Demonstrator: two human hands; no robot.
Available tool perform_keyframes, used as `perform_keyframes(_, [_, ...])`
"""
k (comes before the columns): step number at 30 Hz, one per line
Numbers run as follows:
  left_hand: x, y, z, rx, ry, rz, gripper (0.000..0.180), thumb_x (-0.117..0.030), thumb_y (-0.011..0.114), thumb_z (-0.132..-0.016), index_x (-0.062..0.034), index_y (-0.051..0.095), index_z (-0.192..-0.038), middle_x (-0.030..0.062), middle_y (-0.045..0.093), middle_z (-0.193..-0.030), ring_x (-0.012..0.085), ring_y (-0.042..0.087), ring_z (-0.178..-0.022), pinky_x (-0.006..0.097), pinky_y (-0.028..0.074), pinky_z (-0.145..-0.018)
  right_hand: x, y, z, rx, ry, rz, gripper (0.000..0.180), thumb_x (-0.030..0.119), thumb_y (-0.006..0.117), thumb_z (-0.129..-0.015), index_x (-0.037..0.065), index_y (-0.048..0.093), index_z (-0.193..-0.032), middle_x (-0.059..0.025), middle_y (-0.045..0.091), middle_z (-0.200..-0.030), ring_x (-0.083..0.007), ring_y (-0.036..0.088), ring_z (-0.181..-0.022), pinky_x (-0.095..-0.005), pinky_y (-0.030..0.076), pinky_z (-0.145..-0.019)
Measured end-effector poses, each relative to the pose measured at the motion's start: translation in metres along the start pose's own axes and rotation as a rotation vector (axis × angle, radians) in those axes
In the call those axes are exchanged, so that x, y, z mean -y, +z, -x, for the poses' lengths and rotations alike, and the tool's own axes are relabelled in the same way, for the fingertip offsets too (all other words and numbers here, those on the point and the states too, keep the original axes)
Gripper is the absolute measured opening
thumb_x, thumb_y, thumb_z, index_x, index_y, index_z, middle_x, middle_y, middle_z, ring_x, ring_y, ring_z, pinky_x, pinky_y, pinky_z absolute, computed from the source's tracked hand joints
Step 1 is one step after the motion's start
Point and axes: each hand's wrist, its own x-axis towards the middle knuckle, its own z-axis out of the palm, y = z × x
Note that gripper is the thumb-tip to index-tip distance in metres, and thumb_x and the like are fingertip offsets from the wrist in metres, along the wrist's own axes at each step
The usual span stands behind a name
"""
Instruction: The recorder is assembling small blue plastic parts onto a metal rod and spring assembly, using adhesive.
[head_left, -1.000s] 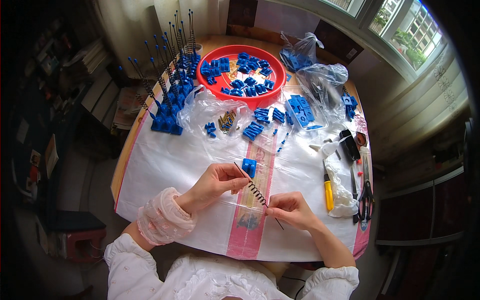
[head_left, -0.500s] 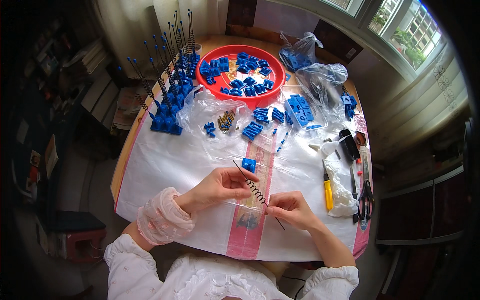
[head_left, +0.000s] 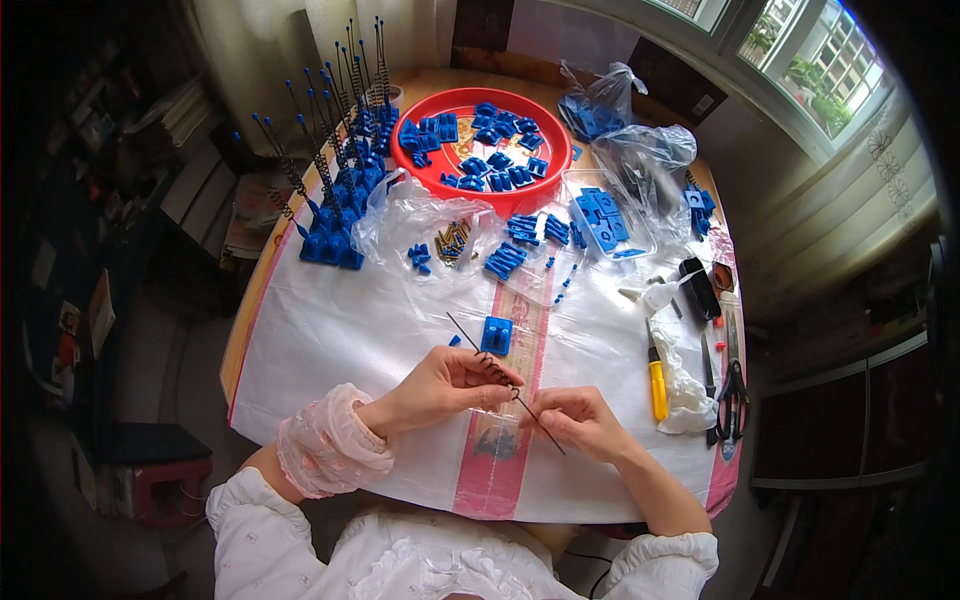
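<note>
Daylight falls from a window (head_left: 815,75) at the upper right of a dim, curtained room onto a wooden table (head_left: 243,345) spread with white sheeting (head_left: 330,330) that has pink bands. Toward the far edge sits a round red basin (head_left: 450,102) containing many blue plastic parts. Left of it stands a cluster of blue bases (head_left: 330,250), from which dark coiled wires with blue tips rise. In front of the basin lie a crumpled clear bag (head_left: 385,225), small brass-coloured pieces (head_left: 455,240) and a clear tray (head_left: 645,240) of flat blue parts. Along the right side are black-handled scissors (head_left: 733,400) and a yellow-handled tool (head_left: 658,390). At the near middle, the person's left hand (head_left: 455,382) pinches a black wire spring (head_left: 494,370) by its coil, which lies between the thumb and fingers. One straight end slants up and leftward past this grip; the other runs down and rightward to the right hand (head_left: 575,418). There the bent fingertips meet the wire just below the coil, but I cannot tell whether they press on it. Just beyond the left fingers rests a blue block (head_left: 496,336), with a tiny blue piece (head_left: 455,340) to its left.
</note>
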Motion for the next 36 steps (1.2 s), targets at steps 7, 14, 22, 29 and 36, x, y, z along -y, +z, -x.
perform_keyframes(7, [-0.002,-0.006,-0.002,-0.157,0.100,-0.035,0.019,-0.008,0.070,-0.091,0.0009,0.069,-0.108,0.0037,0.071,-0.096,0.0082,0.065,-0.083,0.023,0.053,-0.074,-0.007,-0.004,-0.001,-0.098,0.019,-0.024,0.018,0.014,0.062,-0.096,-0.003,0.069,-0.100,0.0021,0.059,-0.083,-0.0018,0.047,-0.065,-0.0187,0.037,-0.055])
perform_keyframes(14, [-0.001,-0.004,-0.002,-0.176,0.104,-0.041,0.018,-0.008,0.070,-0.090,0.0010,0.069,-0.106,0.0040,0.070,-0.096,0.0082,0.065,-0.083,0.024,0.053,-0.073,-0.006,-0.004,-0.002,-0.063,-0.031,0.079,0.012,0.009,0.064,-0.094,-0.001,0.070,-0.096,0.0021,0.059,-0.086,-0.0014,0.048,-0.066,-0.0192,0.038,-0.055])
perform_keyframes(22, [-0.002,-0.004,-0.005,-0.175,0.125,-0.044,0.016,-0.007,0.068,-0.092,0.0010,0.069,-0.105,0.0036,0.068,-0.091,0.0078,0.063,-0.079,0.023,0.053,-0.072,-0.001,-0.003,-0.001,-0.122,-0.073,0.132,0.012,0.009,0.063,-0.095,-0.001,0.070,-0.095,0.0010,0.061,-0.084,-0.0041,0.052,-0.070,-0.0212,0.043,-0.059])
perform_keyframes(29, [-0.002,-0.012,-0.003,-0.430,0.396,-0.049,0.013,-0.009,0.064,-0.096,0.0005,0.067,-0.104,0.0042,0.067,-0.086,0.0085,0.061,-0.074,0.023,0.050,-0.069,0.043,-0.047,0.019,-1.040,-0.463,0.363,0.009,0.006,0.063,-0.092,-0.001,0.066,-0.096,-0.0016,0.061,-0.079,-0.0094,0.054,-0.068,-0.0227,0.043,-0.059])
perform_keyframes(36, [-0.014,-0.021,-0.005,-0.523,0.504,0.010,0.014,-0.013,0.059,-0.099,-0.0021,0.064,-0.105,0.0018,0.063,-0.089,0.0070,0.057,-0.078,0.021,0.047,-0.070,0.034,-0.114,0.017,-1.325,-0.284,1.260,0.039,0.025,0.077,-0.081,0.000,0.064,-0.108,-0.0116,0.057,-0.104,-0.0271,0.051,-0.102,-0.0381,0.042,-0.091])
